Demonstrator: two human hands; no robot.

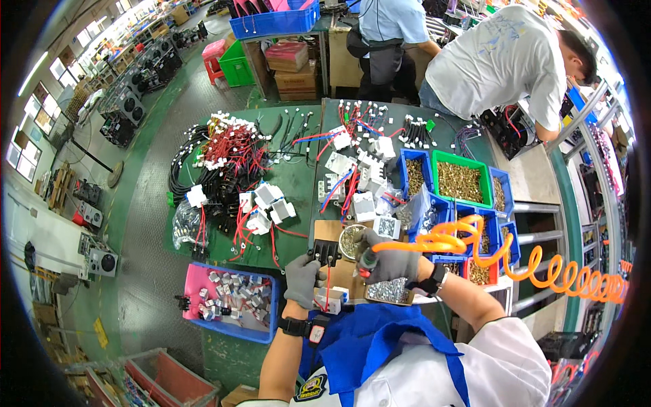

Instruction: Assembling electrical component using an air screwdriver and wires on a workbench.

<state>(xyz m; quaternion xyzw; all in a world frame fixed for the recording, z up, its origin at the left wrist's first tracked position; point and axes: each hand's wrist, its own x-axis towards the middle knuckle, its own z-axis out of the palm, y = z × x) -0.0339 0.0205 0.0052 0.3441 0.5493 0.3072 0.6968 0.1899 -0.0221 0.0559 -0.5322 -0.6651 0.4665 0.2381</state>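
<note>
My left hand (pixel 303 278), in a grey glove, is closed at the lower left edge of a black terminal block (pixel 327 252). A red wire (pixel 329 277) hangs down from the block toward a white-and-grey part (pixel 330 299) below it. My right hand (pixel 395 263), gloved too, wraps round a power screwdriver (pixel 367 260) with a green and red body; its tip is hard to make out. An orange coiled hose (pixel 468 237) stretches right from beside that hand. A round tub of small metal parts (pixel 351 241) sits between my hands, just beyond them.
Blue bins (pixel 415 173) and a green bin (pixel 463 180) of small metal fasteners stand at right. Red wire bundles (pixel 234 146) and white blocks (pixel 369 173) lie ahead. A blue tray (pixel 234 330) is at lower left. Two people (pixel 498 61) are beyond the table.
</note>
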